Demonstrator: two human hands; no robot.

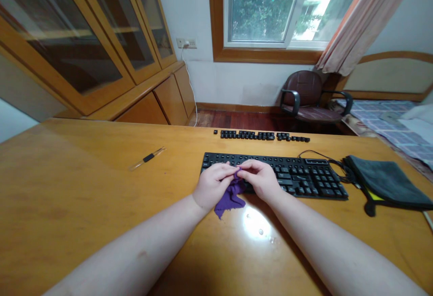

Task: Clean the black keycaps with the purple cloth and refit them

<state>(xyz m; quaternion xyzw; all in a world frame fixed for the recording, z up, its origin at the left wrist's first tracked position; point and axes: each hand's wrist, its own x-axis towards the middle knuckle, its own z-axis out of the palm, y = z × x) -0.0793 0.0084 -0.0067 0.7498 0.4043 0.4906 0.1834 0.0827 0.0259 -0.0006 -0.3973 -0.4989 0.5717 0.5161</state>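
Note:
A black keyboard [304,176] lies on the wooden desk [84,183], many of its left-side keys removed. My left hand [213,185] and my right hand [259,179] meet over the keyboard's left part, both pinching a small purple cloth [230,199] between their fingertips. The cloth hangs down onto the desk in front of the keyboard. Whether a keycap sits inside the cloth is hidden.
A row of loose black keycaps [262,136] lines the desk's far edge. A thin clear tool with a black band [148,158] lies to the left. A dark grey cloth [385,181] and the keyboard cable [321,155] lie right. A brown chair [306,99] stands behind.

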